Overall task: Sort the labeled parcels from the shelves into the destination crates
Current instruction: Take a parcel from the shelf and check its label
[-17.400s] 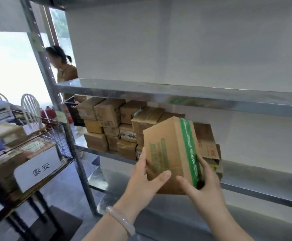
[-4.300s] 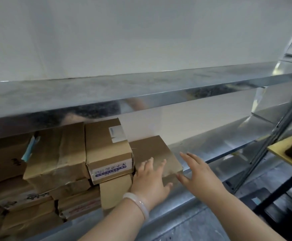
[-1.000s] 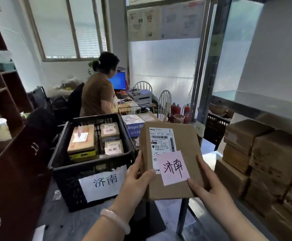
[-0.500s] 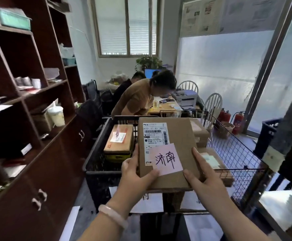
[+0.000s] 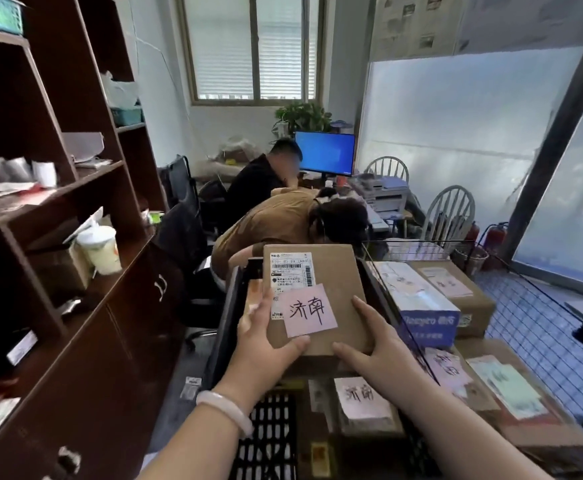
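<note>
Over the black crate (image 5: 226, 317), the left hand (image 5: 266, 344) pinches one near corner of the parcel (image 5: 331, 271) between thumb and fingers, the right hand (image 5: 373, 351) the other — so shallow a hold could let the far end tip. Drifting right, it would land in the wire basket (image 5: 543, 327) — the wrong place.

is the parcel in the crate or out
Out: the left hand and right hand hold the parcel above the crate, its far edge higher than the rim.
</note>
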